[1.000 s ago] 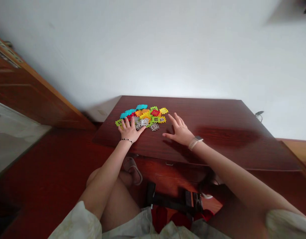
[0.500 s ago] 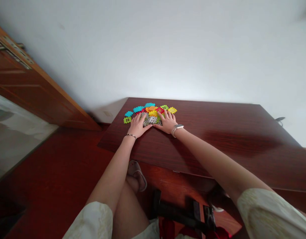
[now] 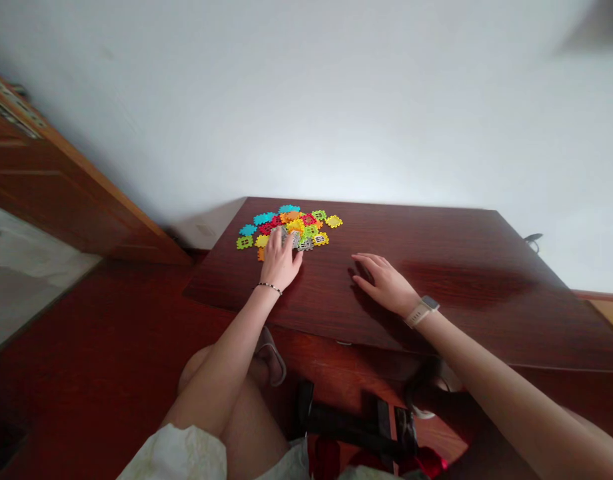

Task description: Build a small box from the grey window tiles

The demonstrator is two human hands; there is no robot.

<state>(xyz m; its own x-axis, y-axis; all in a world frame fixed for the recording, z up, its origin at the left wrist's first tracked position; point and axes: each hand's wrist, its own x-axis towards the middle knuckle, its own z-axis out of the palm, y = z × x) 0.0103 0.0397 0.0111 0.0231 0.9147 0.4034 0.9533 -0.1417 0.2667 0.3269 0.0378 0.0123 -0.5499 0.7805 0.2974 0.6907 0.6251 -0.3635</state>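
A heap of colourful plastic building pieces with notched edges lies on the dark wooden table point(image 3: 436, 233). My left hand point(image 3: 279, 261) is over the near side of the heap, fingers apart and touching grey pieces; its fingertips partly cover them. By its thumb is a grey window piece point(image 3: 305, 245), with a yellow window piece point(image 3: 320, 239) just right of it. Blue pieces point(image 3: 264, 218) lie at the back left, and a green window piece point(image 3: 244, 243) at the left end. My right hand point(image 3: 384, 283), wearing a watch, hovers over the table right of the heap, open and holding nothing.
A white wall point(image 3: 336, 100) rises behind the table. To the left stands a wooden door point(image 3: 61, 180). A dark cable point(image 3: 534, 240) shows past the table's right edge. Below the front edge are my legs and a dark chair frame point(image 3: 346, 427).
My right hand has left the pieces and moved right and nearer to me. My left hand stays at the heap, its fingers drawn closer together. More pieces show.
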